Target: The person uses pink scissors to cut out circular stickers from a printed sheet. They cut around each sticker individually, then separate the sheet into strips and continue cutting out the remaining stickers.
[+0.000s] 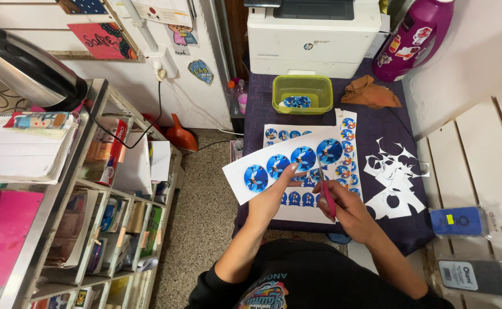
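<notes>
My left hand (274, 191) holds a white paper strip (285, 163) printed with several round blue stickers, thumb on top. My right hand (345, 209) grips pink-handled scissors (325, 191) whose blades point up into the strip between two of the blue circles. Under the strip lie more sticker sheets (345, 151) on a dark purple cloth-covered table (388, 123). A green plastic tub (302, 93) at the back holds cut blue circles.
White paper offcuts (394, 177) lie to the right. A white printer (314, 34) and a purple bottle (414, 37) stand behind, with an orange cloth (371, 91) beside. Metal shelves (99, 189) stand left; a white slatted surface (480, 166) with packets is right.
</notes>
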